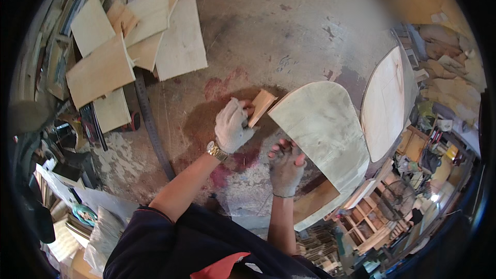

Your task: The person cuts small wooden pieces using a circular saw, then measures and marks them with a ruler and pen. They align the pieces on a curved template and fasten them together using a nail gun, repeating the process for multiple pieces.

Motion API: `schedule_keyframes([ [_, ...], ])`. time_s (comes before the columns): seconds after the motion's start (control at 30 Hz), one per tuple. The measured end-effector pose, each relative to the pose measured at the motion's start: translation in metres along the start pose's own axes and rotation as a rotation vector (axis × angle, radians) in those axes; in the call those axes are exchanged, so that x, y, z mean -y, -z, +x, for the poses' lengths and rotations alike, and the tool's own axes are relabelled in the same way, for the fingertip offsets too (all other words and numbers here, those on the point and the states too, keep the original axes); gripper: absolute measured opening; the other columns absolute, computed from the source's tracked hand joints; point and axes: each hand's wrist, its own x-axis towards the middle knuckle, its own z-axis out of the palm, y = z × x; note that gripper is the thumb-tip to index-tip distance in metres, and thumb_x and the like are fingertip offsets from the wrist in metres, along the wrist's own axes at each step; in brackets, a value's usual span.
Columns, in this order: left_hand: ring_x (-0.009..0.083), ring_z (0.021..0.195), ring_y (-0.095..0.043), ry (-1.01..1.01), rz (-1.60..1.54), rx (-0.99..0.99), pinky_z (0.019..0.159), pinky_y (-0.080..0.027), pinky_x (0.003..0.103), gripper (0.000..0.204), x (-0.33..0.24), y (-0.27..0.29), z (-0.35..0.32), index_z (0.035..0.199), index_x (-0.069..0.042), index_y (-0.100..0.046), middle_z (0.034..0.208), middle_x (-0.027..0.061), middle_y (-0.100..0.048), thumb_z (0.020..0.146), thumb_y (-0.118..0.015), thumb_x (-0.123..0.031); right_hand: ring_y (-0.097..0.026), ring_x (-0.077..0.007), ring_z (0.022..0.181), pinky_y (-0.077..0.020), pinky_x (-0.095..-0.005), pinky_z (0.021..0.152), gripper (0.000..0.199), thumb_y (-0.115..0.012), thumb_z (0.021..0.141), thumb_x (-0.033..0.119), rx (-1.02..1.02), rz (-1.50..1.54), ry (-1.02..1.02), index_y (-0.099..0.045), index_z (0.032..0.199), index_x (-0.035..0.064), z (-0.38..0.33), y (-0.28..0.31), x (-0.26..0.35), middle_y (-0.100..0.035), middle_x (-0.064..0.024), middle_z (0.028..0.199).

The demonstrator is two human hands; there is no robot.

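My left hand [232, 126], in a pale work glove with a gold-coloured watch at the wrist, grips a small wooden block [263, 107] by its left side. The block is tilted, and its far end is close to the corner of a rounded plywood panel [325, 124]. My right hand [287, 169] wears a glove that leaves the fingertips bare. Its fingers are loosely bent and apart, with nothing seen in them, beside the panel's straight edge. Whether the thumb touches that edge, I cannot tell. Under the panel, part of a brown board [316, 200] shows.
Several thin plywood pieces [181, 41] lie piled at the far left of the stained worktable [248, 26]. A long metal ruler [147, 116] runs beside them. On the right are another curved panel [382, 103], a fan [398, 199] and a wooden compartment rack [364, 222].
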Motion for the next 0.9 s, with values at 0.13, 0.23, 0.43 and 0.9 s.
schedule_keyframes([
  [0.13,0.0378,0.102,-0.068,0.119,0.057,0.169,0.083,-0.056,0.047,0.059,-0.001,-0.009,0.015,0.119,-0.007,-0.067,0.122,0.0133,-0.068,0.063,-0.085,-0.013,-0.064,-0.0256,0.105,-0.0542,-0.0395,0.087,0.076,-0.071,0.093,0.062,-0.003,0.070,-0.093,-0.054,0.142,0.0075,0.017,-0.051,0.000,-0.066,-0.0103,0.124],
  [0.23,0.0301,0.093,-0.067,-0.004,0.017,0.104,0.070,-0.056,0.043,0.046,-0.003,-0.013,0.029,0.111,-0.012,-0.065,0.113,0.0085,-0.064,0.069,-0.083,-0.013,-0.064,-0.0226,0.103,-0.0531,-0.0362,0.085,0.073,-0.068,0.096,0.061,-0.058,-0.005,-0.042,-0.054,0.140,0.0045,0.035,-0.076,0.006,-0.066,-0.0094,0.119],
  [0.43,0.0325,0.101,-0.069,0.013,-0.068,0.182,0.075,-0.056,0.044,0.050,0.000,-0.026,0.044,0.117,-0.011,-0.069,0.121,0.0112,-0.065,0.069,-0.081,-0.022,-0.065,-0.0200,0.100,-0.0523,-0.0356,0.083,0.073,-0.068,0.098,0.058,-0.097,-0.156,0.127,-0.051,0.144,0.0038,0.038,-0.091,-0.001,-0.068,-0.0076,0.116],
  [0.9,0.0364,0.103,-0.068,0.046,-0.137,0.159,0.079,-0.055,0.046,0.052,0.002,-0.031,0.041,0.109,-0.008,-0.067,0.121,0.0148,-0.065,0.063,-0.083,-0.025,-0.059,-0.0232,0.118,-0.0550,-0.0393,0.086,0.082,-0.074,0.094,0.056,-0.088,-0.164,0.114,-0.043,0.153,0.0079,0.041,-0.070,-0.012,-0.057,-0.0072,0.140],
])
